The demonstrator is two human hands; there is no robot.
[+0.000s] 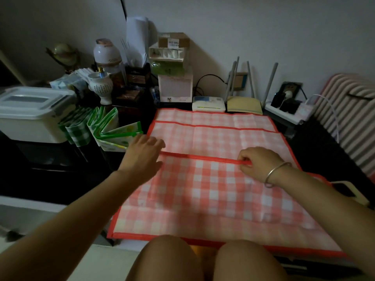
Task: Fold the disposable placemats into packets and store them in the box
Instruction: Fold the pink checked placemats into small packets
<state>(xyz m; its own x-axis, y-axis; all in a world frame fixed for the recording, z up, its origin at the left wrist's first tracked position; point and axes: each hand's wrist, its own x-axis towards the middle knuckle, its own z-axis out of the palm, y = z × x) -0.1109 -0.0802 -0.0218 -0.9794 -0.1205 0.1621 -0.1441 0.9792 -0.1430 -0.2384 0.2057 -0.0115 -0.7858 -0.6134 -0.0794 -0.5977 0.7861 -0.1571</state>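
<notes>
Top red-checked placemat (203, 183) lies flat on the surface, over offset sheets. Right hand (257, 163) pinches its far red border; left hand (144, 157), fingers straight, sits at the left edge. Risk: uneven pull skews the fold, or the pinch catches the sheet below.

Two hands: left hand (142, 153), right hand (259, 163). One box (30, 122) at ten o'clock. One bracelet (274, 175). Four antennas (271, 82) at one o'clock. At least two pink placemats (203, 189).

Arms outstretched, left hand (145, 152) flat — palm down, right hand (258, 163) pinching placemat (203, 189) edge.
</notes>
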